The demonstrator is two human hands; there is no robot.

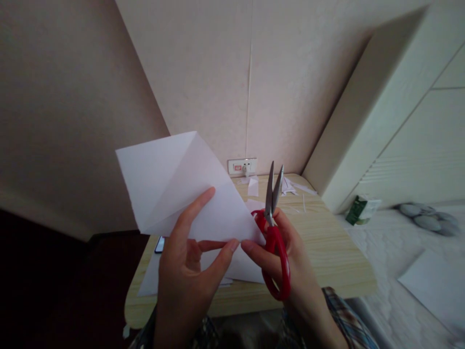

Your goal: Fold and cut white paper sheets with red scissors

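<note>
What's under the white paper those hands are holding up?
Below it, the table shows more white sheets and part of what looks like a phone. The held paper and left hand hide the rest.

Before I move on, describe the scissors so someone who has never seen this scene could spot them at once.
Start at the pale wooden table, then find the person's right hand above it. The scissors are in that hand, blades pointing up and slightly apart. Their bright red handles set them apart from the white sheet beside them.
</note>
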